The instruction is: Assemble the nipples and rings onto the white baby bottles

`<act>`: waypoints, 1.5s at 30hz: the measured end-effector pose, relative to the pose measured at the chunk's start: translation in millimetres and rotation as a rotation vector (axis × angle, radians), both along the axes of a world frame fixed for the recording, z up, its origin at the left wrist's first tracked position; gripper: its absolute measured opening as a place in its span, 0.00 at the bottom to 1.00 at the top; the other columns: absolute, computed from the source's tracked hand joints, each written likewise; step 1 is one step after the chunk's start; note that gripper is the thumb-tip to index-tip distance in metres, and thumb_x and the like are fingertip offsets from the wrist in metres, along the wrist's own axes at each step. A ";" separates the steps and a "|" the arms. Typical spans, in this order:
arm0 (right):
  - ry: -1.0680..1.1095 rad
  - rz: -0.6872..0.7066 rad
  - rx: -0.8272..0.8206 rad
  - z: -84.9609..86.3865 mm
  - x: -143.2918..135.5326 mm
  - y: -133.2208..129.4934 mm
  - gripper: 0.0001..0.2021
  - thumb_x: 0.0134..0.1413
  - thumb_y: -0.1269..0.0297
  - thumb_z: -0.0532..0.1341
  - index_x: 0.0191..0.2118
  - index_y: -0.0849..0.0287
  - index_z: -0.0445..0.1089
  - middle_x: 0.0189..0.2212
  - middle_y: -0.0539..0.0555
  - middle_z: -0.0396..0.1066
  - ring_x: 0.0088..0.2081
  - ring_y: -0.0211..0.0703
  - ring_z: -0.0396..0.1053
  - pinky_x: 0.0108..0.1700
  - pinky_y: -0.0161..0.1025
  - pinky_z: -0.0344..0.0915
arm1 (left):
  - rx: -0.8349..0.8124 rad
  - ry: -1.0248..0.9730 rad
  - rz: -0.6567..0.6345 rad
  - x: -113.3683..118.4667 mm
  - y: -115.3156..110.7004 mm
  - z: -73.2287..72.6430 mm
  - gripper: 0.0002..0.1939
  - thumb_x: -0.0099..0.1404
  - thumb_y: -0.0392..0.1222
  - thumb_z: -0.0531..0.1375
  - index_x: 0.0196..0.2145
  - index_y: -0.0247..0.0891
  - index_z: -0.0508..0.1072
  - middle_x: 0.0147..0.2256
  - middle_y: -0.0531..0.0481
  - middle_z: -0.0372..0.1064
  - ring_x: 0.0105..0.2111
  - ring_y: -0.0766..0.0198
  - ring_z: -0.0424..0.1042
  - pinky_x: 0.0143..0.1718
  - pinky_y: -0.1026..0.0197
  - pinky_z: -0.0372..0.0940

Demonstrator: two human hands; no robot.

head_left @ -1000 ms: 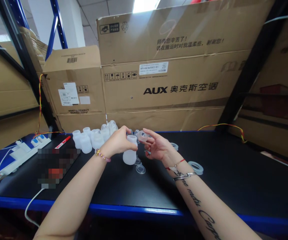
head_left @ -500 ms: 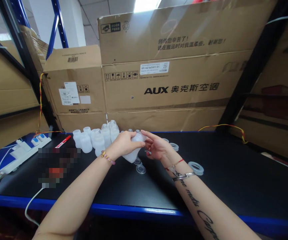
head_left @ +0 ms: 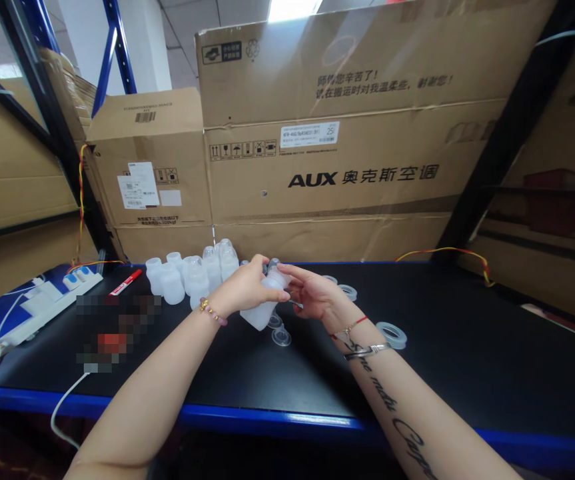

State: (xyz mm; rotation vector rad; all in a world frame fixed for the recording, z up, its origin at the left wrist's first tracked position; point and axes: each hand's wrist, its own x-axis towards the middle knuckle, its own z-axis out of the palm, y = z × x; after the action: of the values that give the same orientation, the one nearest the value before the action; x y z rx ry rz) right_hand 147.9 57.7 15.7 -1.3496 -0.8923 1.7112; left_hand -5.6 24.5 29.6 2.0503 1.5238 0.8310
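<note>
My left hand is wrapped round a translucent white bottle, which is tilted with its base toward me. My right hand has its fingertips at the top of that bottle; its fingers are curled, and what they grip there is partly hidden. Just below the hands, clear round discs lie on the black table. Several white bottles stand to the left of my left hand, some with clear domed tops. To the right of my right hand lie clear rings.
The black table has a blue front edge. At the left are a white power strip with cables, a red marker and a pixelated object. Large cardboard sheets stand along the back.
The held bottle has tilted a little and its base has shifted slightly left. My right fingertips have moved slightly at its top; the standing bottles have not moved.
</note>
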 end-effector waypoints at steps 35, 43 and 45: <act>-0.112 -0.218 0.185 -10.9 -10.1 -1.7 0.15 0.38 0.55 0.71 0.24 0.61 0.70 0.22 0.47 0.68 0.21 0.31 0.53 0.27 0.37 0.49 | 0.211 0.540 0.102 18.7 -7.0 -9.0 0.22 0.59 0.48 0.63 0.46 0.30 0.69 0.42 0.37 0.74 0.44 0.48 0.74 0.44 0.54 0.66; -0.117 -0.241 0.241 -12.4 -10.3 -0.1 0.15 0.36 0.57 0.73 0.22 0.62 0.69 0.19 0.48 0.67 0.18 0.30 0.51 0.22 0.36 0.47 | 0.100 0.394 -0.089 7.4 -0.8 -8.9 0.27 0.62 0.45 0.55 0.58 0.33 0.61 0.53 0.36 0.67 0.51 0.49 0.69 0.49 0.53 0.64; -0.122 -0.253 0.256 -12.4 -9.9 0.5 0.16 0.35 0.57 0.73 0.21 0.62 0.68 0.18 0.48 0.66 0.18 0.30 0.51 0.21 0.36 0.46 | 0.033 0.309 -0.110 2.9 3.3 -7.0 0.34 0.59 0.43 0.56 0.62 0.33 0.56 0.57 0.36 0.63 0.54 0.51 0.67 0.50 0.56 0.63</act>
State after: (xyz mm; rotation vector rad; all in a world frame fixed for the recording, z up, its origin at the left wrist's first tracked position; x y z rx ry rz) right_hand 138.0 58.2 3.3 -1.3401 -0.9303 1.2874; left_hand -2.7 27.8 22.6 2.3484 1.5418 0.5190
